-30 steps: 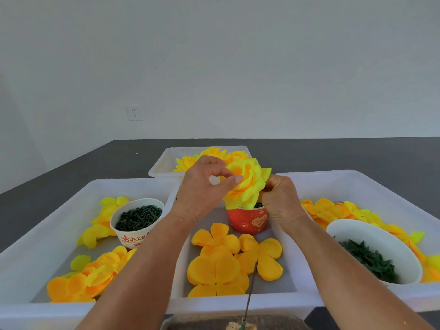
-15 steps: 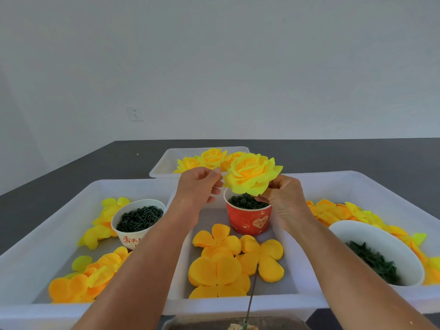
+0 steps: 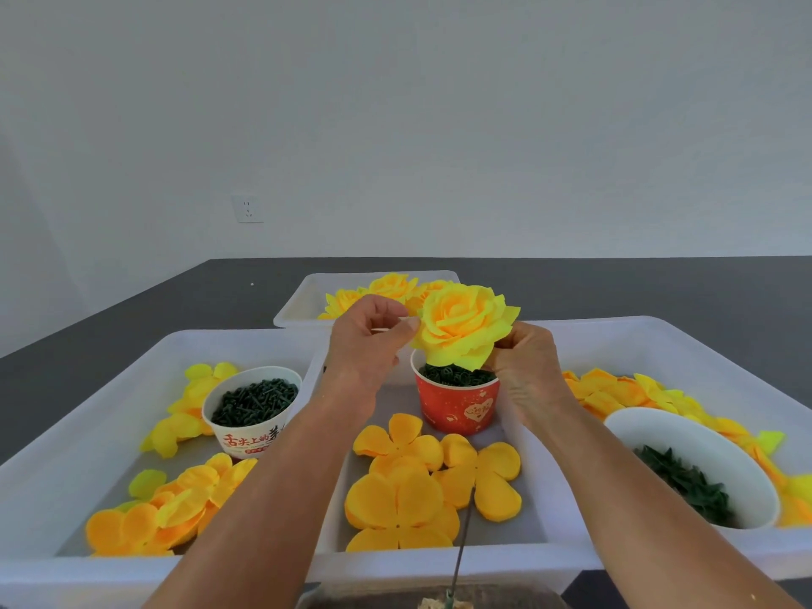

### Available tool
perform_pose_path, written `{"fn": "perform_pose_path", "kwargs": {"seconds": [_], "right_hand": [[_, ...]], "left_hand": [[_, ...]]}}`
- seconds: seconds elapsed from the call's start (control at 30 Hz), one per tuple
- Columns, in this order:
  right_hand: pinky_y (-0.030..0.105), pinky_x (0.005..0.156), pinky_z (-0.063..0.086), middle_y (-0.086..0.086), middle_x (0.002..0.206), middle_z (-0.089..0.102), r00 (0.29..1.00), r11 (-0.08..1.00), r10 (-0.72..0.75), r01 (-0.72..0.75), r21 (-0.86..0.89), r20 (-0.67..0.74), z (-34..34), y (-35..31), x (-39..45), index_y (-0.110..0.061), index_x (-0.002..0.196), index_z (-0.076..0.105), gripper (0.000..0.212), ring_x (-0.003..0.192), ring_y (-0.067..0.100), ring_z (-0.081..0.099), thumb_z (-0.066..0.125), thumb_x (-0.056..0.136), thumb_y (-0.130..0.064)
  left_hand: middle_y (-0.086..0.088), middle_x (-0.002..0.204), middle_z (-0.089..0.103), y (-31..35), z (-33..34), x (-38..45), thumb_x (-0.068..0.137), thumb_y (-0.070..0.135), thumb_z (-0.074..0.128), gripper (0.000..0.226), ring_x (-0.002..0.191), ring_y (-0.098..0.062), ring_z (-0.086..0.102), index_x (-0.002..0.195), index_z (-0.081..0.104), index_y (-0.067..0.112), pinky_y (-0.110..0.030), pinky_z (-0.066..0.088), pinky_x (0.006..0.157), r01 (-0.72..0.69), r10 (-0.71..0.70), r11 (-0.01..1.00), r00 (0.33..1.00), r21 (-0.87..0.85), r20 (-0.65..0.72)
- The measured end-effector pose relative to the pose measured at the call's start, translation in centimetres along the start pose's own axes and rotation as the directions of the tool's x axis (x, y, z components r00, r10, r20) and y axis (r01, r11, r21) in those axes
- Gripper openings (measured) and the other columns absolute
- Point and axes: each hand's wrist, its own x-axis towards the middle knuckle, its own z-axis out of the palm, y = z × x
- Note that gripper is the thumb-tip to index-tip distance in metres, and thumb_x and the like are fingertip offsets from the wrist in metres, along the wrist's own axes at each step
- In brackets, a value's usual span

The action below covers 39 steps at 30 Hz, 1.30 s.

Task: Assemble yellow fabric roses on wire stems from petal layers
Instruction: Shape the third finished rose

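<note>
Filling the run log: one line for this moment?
step: shaping rose | left hand: pinches rose petal edge | right hand: holds rose underneath | over red cup

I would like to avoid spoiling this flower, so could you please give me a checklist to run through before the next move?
1. Yellow fabric rose held clear above the red paper cup: ok.
2. Right hand grips the rose from beneath: ok.
3. Left hand fingers pinch an outer petal edge: ok.
4. Petals open evenly around the centre: ok on the visible side; far side cannot tell.
5. Wire stem seated under the rose: cannot tell, hidden by the right hand.
6. Far white plastic tray of finished roses has room: cannot tell.
</note>
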Motion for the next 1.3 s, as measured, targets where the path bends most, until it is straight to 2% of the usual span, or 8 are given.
{"fn": "perform_pose_path", "kwargs": {"seconds": [0.17,0.3,0.5,0.7,0.87,1.07,1.17,1.3], "right_hand": [[0.03,0.07,0.056,-0.006,0.072,0.069,1.0,1.0,-0.015,0.014,-0.023,-0.017,-0.2,0.0,-0.1,-0.021,0.073,0.07,0.026,0.071,0.01,0.067,0.078,0.069,0.003],[0.025,0.068,0.055,-0.009,0.07,0.068,0.999,0.997,-0.046,0.045,-0.054,-0.007,-0.2,-0.1,-0.2,-0.024,0.07,0.069,0.028,0.068,0.002,0.066,0.077,0.07,0.002],[0.034,0.074,0.055,0.003,0.078,0.07,0.999,0.994,-0.04,0.039,-0.099,-0.013,-0.3,0.2,0.0,-0.013,0.079,0.07,0.017,0.077,0.017,0.068,0.076,0.073,0.002],[0.016,0.059,0.054,-0.016,0.066,0.068,0.998,0.998,-0.035,0.038,-0.051,0.046,-0.2,0.4,0.2,-0.024,0.071,0.069,0.03,0.063,-0.001,0.067,0.078,0.068,0.004],[0.012,0.053,0.051,-0.018,0.061,0.066,0.998,0.997,-0.018,0.022,-0.079,0.056,-0.2,0.7,0.4,-0.021,0.073,0.069,0.026,0.059,-0.003,0.065,0.078,0.069,0.003],[0.011,0.051,0.049,-0.017,0.064,0.067,0.996,0.995,-0.037,0.045,-0.092,0.08,-0.2,0.6,0.1,-0.024,0.072,0.068,0.03,0.059,-0.003,0.065,0.077,0.069,0.004],[0.016,0.06,0.053,-0.011,0.068,0.068,0.984,0.977,-0.042,0.077,-0.199,0.174,-0.3,0.6,-0.2,-0.017,0.075,0.071,0.021,0.064,0.001,0.066,0.076,0.072,0.004],[0.037,0.071,0.056,0.001,0.064,0.069,0.982,0.953,-0.027,0.081,-0.293,0.185,-0.1,0.9,0.0,-0.015,0.062,0.07,0.021,0.069,0.022,0.066,0.074,0.074,0.003]], "left_hand": [[0.01,0.064,0.06,-0.1,0.1,-0.3,0.081,0.018,0.07,0.013,0.055,0.006,0.049,0.069,0.067,0.016,-0.012,0.04,0.055,-0.027,0.024,0.997,0.999,0.069,0.043],[0.003,0.068,0.058,0.0,-0.3,-0.3,0.082,0.023,0.07,0.018,0.065,-0.007,0.046,0.067,0.068,0.014,-0.026,0.038,0.067,0.028,-0.032,0.99,0.999,0.14,0.027],[-0.001,0.07,0.059,2.0,-0.9,1.3,0.082,0.019,0.07,0.019,0.064,-0.007,0.046,0.063,0.068,0.017,-0.019,0.039,0.059,-0.021,-0.057,0.924,0.98,0.382,0.191],[0.005,0.064,0.063,1.4,-2.7,2.5,0.081,0.02,0.071,0.014,0.061,-0.007,0.049,0.068,0.071,0.015,-0.017,0.045,0.056,0.006,-0.139,0.942,0.917,0.337,0.374],[-0.003,0.059,0.056,-0.4,-2.0,1.7,0.081,0.013,0.069,0.025,0.056,-0.011,0.044,0.056,0.069,0.015,-0.02,0.04,0.053,0.148,-0.188,0.979,0.925,0.142,0.332],[-0.001,0.054,0.058,-0.7,-1.2,0.8,0.082,0.005,0.066,0.016,0.046,-0.009,0.046,0.066,0.062,0.007,-0.019,0.043,0.045,0.344,-0.319,0.938,0.901,-0.036,0.294],[-0.002,0.054,0.054,-0.9,-1.4,0.8,0.084,0.001,0.063,0.019,0.044,-0.009,0.046,0.067,0.058,0.008,-0.019,0.042,0.044,0.328,-0.311,0.944,0.92,-0.032,0.239],[-0.004,0.055,0.058,-1.4,-1.6,1.0,0.084,0.001,0.062,0.018,0.047,-0.01,0.051,0.067,0.059,0.009,-0.019,0.042,0.048,0.177,-0.202,0.971,0.968,0.159,0.152]]}}
